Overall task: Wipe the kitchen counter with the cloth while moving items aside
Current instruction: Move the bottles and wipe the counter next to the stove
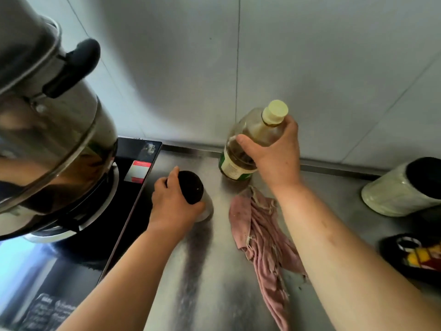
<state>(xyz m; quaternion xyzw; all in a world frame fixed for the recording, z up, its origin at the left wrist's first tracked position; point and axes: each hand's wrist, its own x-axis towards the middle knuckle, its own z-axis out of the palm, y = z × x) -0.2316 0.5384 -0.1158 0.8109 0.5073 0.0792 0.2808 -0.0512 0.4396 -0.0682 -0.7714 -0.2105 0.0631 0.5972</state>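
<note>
Cloth (pixel 260 237), pink, frayed and crumpled, lay on the steel counter (pixel 214 295) between both forearms. Left hand (pixel 171 204) gripped a black-lidded jar (pixel 191 186) beside the stove (pixel 128 192); right hand (pixel 276 151) gripped a bottle (pixel 253 130) near the back edge.

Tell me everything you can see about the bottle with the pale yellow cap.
The bottle is clear, with brownish liquid inside, a pale yellow cap and a green-and-white label near its base. It leans, cap toward the right, near the back wall. The right hand grips its shoulder; whether its base rests on the steel counter is unclear.
</note>
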